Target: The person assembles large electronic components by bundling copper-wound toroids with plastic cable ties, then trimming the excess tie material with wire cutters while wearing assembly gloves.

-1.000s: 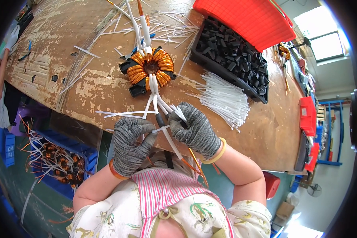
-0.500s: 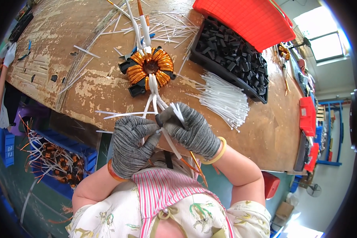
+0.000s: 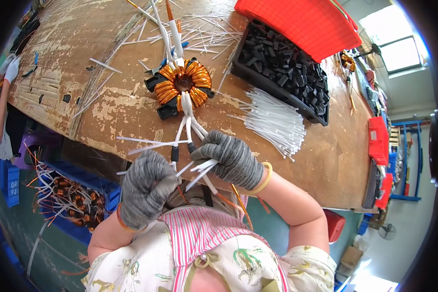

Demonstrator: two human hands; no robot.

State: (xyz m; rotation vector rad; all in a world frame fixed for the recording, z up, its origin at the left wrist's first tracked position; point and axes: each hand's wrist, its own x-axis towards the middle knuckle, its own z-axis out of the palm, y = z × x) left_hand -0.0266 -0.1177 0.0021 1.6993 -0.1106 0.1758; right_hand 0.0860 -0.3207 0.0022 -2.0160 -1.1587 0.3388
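Observation:
A ring coil wound with copper wire lies on the bench, its white-sleeved leads running toward me. Black sleeves sit on the leads, and thin white cable ties stick out leftward there. My right hand, in a grey knit glove, is closed on a few white cable ties, with its fingertips beside a black-sleeved lead. Left of the leads, my gloved left hand has its fingers curled and thumb drawn in. What it pinches, if anything, is hidden.
A black bin of short black sleeves stands at the back right under a red tray. Beside it lies a pile of cable ties. A blue crate with coils is below left. Another person's gloved hand is far left.
My left hand has drawn back left and down from the leads, baring a black sleeve. My right hand has tilted, and its cable ties now point down toward me.

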